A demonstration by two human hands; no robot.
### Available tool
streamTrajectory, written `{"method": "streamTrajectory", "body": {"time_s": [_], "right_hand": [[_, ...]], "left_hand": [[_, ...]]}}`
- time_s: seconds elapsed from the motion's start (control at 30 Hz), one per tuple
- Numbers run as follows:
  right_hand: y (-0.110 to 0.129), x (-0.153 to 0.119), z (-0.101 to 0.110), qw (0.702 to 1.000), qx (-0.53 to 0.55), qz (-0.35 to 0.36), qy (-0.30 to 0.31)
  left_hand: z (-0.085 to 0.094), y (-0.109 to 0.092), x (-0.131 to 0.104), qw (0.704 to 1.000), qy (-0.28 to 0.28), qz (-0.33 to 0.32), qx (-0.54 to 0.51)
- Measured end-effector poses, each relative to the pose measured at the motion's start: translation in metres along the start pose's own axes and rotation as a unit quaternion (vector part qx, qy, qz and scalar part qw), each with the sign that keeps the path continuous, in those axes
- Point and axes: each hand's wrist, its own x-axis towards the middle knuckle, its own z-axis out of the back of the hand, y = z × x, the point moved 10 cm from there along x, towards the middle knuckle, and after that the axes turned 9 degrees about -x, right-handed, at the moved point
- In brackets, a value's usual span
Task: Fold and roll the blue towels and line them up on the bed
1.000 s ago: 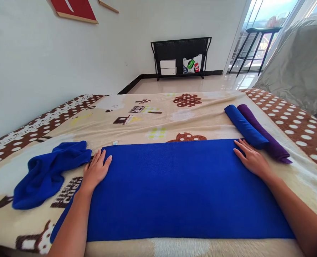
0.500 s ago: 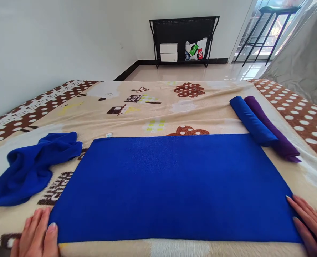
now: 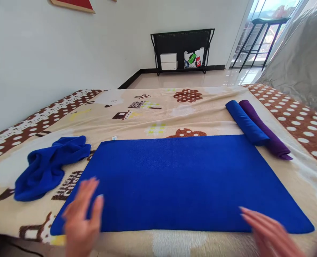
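As a crumpled royal-blue cloth (image 3: 44,175) lies bunched at left on a cream, brown-printed fleece blanket (image 3: 131,130), a person's left hand (image 3: 82,216), blurred, appears at the near left edge of a flat, rectangular royal-blue cloth (image 3: 171,185), fingers extended and thumb spread wide; whether it touches the fabric cannot be told. The rectangle lies smooth across the blanket's near middle, a small white tag (image 3: 114,138) at its far edge. Beyond, a black metal rack (image 3: 171,41) stands against the wall. Near the rectangle's far right corner, a rolled blue cloth (image 3: 246,123) and a rolled purple cloth (image 3: 266,132) lie side by side, touching. At near right, the right hand (image 3: 272,230) appears before the rectangle's near edge, its fingers straight and close together, the thumb's position unclear.
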Motion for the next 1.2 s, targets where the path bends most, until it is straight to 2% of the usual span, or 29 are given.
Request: {"method": "streamTrajectory", "body": {"time_s": [0.03, 0.1, 0.13, 0.17, 0.2, 0.27, 0.33, 0.4, 0.53, 0.6, 0.87, 1.03, 1.2], "right_hand": [[0.041, 0.016, -0.013, 0.999, 0.012, 0.048, 0.000], [0.105, 0.043, -0.028, 0.993, 0.039, 0.100, -0.055], [0.133, 0.052, -0.040, 0.987, 0.062, 0.139, -0.053], [0.153, 0.058, -0.048, 0.982, 0.080, 0.158, -0.061], [0.166, 0.061, -0.054, 0.979, 0.090, 0.170, -0.068], [0.173, 0.059, -0.064, 0.980, 0.077, 0.160, -0.088], [0.168, 0.051, -0.070, 0.985, 0.041, 0.130, -0.107], [0.164, 0.042, -0.075, 0.987, 0.006, 0.111, -0.118], [0.164, 0.037, -0.075, 0.979, -0.054, 0.097, -0.173], [0.167, 0.040, -0.072, 0.973, -0.070, 0.098, -0.195], [0.170, 0.047, -0.069, 0.965, -0.069, 0.132, -0.215], [0.173, 0.044, -0.067, 0.958, -0.046, 0.150, -0.238], [0.173, 0.040, -0.061, 0.951, -0.026, 0.163, -0.262]], "left_hand": [[-0.014, -0.037, 0.007, 0.998, 0.035, -0.049, -0.033], [-0.064, -0.110, 0.018, 0.969, 0.196, -0.138, -0.054], [-0.088, -0.142, 0.023, 0.947, 0.264, -0.170, -0.065], [-0.107, -0.167, 0.033, 0.930, 0.304, -0.189, -0.079], [-0.123, -0.187, 0.047, 0.924, 0.317, -0.193, -0.094], [-0.150, -0.208, 0.083, 0.930, 0.301, -0.190, -0.090], [-0.178, -0.214, 0.114, 0.938, 0.290, -0.176, -0.075], [-0.203, -0.210, 0.137, 0.944, 0.280, -0.159, -0.067], [-0.230, -0.196, 0.159, 0.952, 0.266, -0.131, -0.076], [-0.236, -0.189, 0.163, 0.950, 0.276, -0.121, -0.087], [-0.258, -0.169, 0.169, 0.927, 0.338, -0.097, -0.126], [-0.274, -0.163, 0.177, 0.915, 0.376, -0.076, -0.127], [-0.267, -0.170, 0.178, 0.927, 0.356, -0.066, -0.102]]}}
